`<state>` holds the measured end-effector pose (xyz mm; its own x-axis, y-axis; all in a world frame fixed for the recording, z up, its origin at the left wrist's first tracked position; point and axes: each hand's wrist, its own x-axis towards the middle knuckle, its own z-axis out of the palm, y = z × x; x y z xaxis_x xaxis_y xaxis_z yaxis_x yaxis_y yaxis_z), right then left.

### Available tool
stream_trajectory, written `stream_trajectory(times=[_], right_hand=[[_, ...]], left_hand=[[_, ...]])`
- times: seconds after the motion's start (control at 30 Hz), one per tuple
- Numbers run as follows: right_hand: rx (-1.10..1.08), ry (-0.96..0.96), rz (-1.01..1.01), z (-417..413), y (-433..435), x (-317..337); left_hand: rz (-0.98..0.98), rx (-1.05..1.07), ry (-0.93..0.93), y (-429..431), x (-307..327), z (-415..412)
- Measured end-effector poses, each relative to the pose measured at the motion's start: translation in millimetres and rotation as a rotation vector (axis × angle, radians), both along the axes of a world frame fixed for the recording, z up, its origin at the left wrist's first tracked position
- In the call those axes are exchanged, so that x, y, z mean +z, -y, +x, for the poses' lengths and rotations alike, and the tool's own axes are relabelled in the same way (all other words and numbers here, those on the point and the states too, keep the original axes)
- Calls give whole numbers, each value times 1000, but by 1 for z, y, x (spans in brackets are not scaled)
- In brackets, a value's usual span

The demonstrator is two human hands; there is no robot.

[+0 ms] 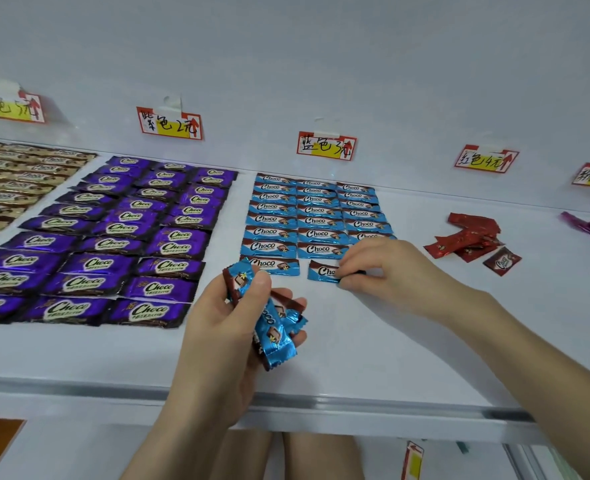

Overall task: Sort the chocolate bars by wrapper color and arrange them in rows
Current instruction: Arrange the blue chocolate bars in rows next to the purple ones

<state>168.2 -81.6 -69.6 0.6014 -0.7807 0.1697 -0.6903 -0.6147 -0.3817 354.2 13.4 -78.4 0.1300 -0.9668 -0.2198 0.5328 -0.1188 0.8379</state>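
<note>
While pinching a blue bar (323, 271) down on the shelf (355, 341) with the right hand (380, 265), filling out the blue rows (316, 216) just beyond it. Gripping a spare bunch (274, 329) in the curled left hand (224, 327). Next: square it, release, draw another. Probably not yet sorted: red bars (466, 240) right of the right hand.

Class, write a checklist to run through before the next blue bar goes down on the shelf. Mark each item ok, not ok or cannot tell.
1. Placed blue bar lies in the front row, middle column, right hand pinching its end: ok.
2. Left hand holds spare blue bars: ok.
3. Blue block sits below the blue label: ok.
4. Front row's third slot free: cannot tell, the right hand covers it.
5. Red bars in rows: not ok, a loose pile.
</note>
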Motion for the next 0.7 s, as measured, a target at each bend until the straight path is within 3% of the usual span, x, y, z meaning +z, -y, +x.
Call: stream_trajectory(times=[0.43, 0.7], right_hand=[[-33, -69, 6, 11, 9, 1], [-39, -102, 2, 12, 9, 1]], left_hand=[[167, -24, -142, 4, 6, 2], [109, -59, -84, 2, 1, 2]])
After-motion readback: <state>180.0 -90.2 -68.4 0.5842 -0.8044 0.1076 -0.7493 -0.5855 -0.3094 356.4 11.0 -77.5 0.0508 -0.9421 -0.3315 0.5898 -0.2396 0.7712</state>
